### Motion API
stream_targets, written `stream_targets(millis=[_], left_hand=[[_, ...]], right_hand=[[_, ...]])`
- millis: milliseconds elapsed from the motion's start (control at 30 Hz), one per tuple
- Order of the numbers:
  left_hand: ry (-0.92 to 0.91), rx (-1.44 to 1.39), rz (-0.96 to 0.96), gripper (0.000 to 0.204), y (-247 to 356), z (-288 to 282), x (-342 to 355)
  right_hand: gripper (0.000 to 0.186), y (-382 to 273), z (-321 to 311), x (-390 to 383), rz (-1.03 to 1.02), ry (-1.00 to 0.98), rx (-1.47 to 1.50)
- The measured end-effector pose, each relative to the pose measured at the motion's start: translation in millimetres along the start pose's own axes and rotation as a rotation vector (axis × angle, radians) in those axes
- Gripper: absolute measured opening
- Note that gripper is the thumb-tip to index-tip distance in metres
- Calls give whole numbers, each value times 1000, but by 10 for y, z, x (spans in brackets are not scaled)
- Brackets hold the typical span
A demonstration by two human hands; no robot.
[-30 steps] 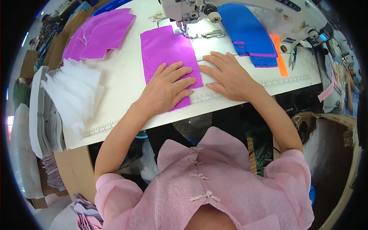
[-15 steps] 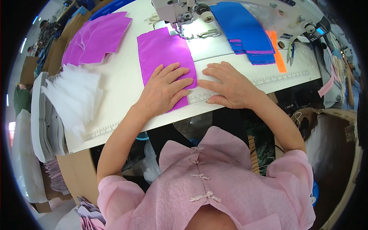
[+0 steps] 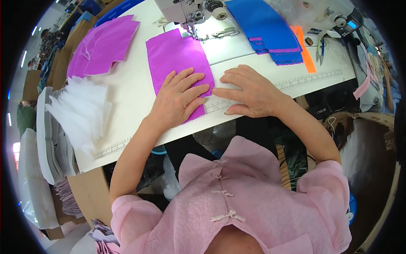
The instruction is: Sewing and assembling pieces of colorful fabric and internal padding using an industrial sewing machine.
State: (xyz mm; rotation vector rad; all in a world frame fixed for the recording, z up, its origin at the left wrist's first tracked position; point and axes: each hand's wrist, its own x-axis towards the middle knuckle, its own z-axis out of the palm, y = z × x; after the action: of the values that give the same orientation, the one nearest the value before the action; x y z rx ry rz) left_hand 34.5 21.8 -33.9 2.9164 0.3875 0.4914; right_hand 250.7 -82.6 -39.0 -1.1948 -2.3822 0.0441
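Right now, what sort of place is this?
Probably a sewing workshop: a sewing machine on a white table, stacked blue fabric pieces, and purple fabric under the left hand.

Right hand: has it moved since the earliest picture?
Yes: judged against the ruler, the right hand has shifted toward the near edge of the white table.

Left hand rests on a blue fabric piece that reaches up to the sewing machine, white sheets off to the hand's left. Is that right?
Not quite: the head view shows the left hand resting on a purple fabric piece, not blue. That piece does reach up to the sewing machine, and the white sheets lie to the hand's left.
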Motion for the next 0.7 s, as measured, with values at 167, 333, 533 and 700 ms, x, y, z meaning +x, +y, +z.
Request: stream_targets(millis=[167, 333, 533, 700], left_hand=[[-6, 8, 3, 29, -3, -14, -28], [-7, 9, 12, 30, 21, -27, -17], [-15, 26, 26, 32, 25, -32, -15], [-32, 23, 13, 34, 23, -17, -11]], right_hand=[[47, -42, -1, 37, 22, -11, -1], [45, -42, 6, 46, 20, 10, -78], [44, -29, 3, 30, 28, 26, -59], [51, -27, -32, 27, 39, -106, -35]])
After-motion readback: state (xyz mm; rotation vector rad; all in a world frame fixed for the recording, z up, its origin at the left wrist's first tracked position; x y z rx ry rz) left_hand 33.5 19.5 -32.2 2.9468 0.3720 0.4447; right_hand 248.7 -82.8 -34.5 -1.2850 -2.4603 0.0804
